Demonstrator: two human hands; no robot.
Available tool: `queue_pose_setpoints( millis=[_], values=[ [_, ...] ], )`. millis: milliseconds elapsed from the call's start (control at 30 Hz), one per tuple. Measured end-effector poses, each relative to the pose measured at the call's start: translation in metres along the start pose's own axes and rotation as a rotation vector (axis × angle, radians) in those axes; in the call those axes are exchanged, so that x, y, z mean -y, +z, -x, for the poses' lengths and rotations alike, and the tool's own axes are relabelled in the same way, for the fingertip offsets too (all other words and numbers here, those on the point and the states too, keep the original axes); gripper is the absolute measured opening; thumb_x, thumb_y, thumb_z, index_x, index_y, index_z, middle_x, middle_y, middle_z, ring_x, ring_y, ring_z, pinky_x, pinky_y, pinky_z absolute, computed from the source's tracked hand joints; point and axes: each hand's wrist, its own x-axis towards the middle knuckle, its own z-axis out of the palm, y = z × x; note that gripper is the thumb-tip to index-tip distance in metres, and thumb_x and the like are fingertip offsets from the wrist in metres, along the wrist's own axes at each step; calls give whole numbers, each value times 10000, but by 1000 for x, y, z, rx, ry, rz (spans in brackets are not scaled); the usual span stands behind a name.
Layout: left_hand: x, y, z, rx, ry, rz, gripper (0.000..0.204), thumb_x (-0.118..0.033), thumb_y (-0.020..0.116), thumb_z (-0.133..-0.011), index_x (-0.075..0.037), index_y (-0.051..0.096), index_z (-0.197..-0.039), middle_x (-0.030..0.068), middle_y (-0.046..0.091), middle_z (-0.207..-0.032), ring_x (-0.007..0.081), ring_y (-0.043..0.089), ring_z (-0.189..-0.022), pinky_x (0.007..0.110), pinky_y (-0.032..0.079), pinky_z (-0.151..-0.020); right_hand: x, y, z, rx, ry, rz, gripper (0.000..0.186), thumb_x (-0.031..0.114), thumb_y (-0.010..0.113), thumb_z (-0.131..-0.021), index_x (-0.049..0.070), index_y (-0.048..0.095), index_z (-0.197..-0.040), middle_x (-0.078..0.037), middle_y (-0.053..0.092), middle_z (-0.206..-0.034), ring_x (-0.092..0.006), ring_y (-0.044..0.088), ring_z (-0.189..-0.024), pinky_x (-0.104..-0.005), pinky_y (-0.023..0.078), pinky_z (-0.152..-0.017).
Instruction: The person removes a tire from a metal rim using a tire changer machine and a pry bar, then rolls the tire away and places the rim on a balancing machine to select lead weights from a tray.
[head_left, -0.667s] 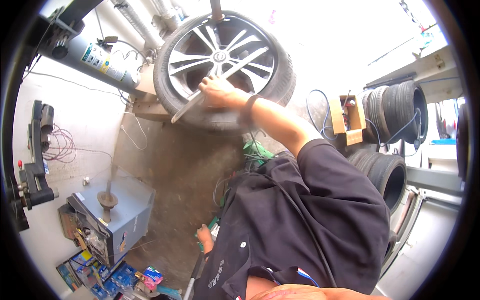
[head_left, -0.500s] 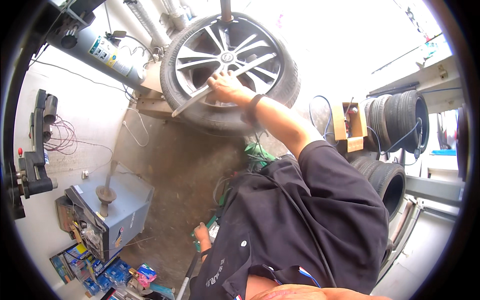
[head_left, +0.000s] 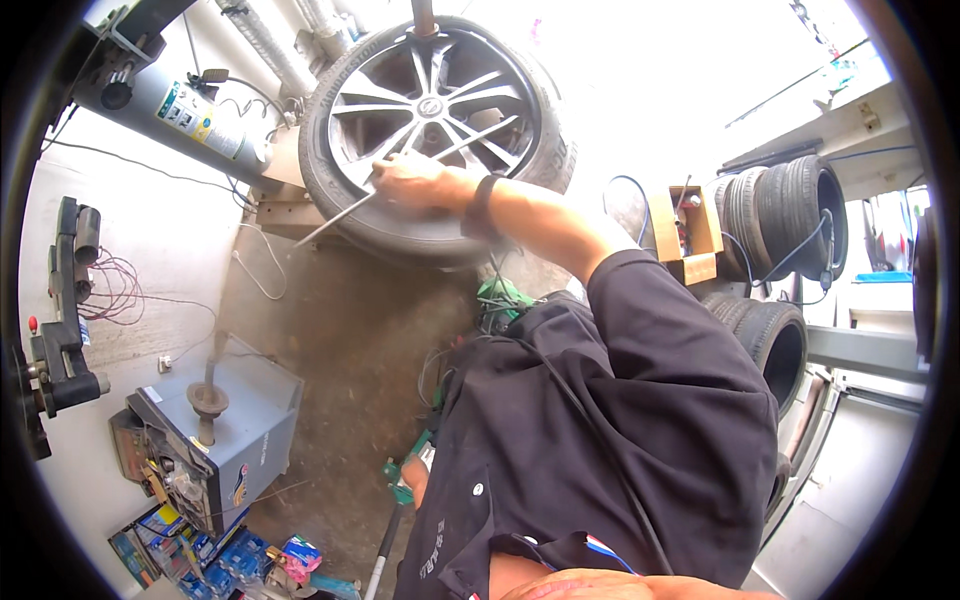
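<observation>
My right hand [head_left: 410, 180] wraps the metal bar [head_left: 345, 214] mid-length, probably for control, slanting across the wheel [head_left: 430, 107] ahead; beside the green tool [head_left: 400, 493], my left hand [head_left: 416, 476] has a grip I can't tell.

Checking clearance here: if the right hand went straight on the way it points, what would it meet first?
Probably the left side of the tyre. The right hand, closed around the metal bar, might pass over it; one view leaves the depth unclear.
</observation>
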Motion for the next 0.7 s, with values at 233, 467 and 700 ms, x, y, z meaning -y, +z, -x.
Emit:
queue_pose_setpoints(
  millis=[233, 467, 700],
  values=[
    [26, 18, -11, 21, -242, 89, 487, -346, 461, -918, 64, 705, -823, 285, 680, -874, 449, 653, -855, 525, 485, -813, 103, -54, 50, -46, -295, -308, 174, 159, 566, -894, 91, 555, -1054, -191, 495, -1065, -351, 636, -867, -483, 534, -694],
    [-53, -66, -57, 54, 86, 81, 477, -355, 500, -900, 77, 698, -852, 304, 673, -875, 457, 651, -907, 493, 488, -861, 128, -79, 107, -93, -129, -384, 153, 192, 568, -929, 48, 546, -977, -163, 583, -893, -371, 645, -806, -478, 536, -656],
    [-78, -88, -88, 70, -73, 232, 477, -360, 536, -901, 65, 684, -1059, 265, 683, -1075, 419, 630, -1058, 458, 464, -931, 20, -57, 187, -388, 348, -124, 148, 208, 626, -913, 69, 586, -945, -162, 640, -817, -372, 665, -768, -476, 539, -638]
  ],
)
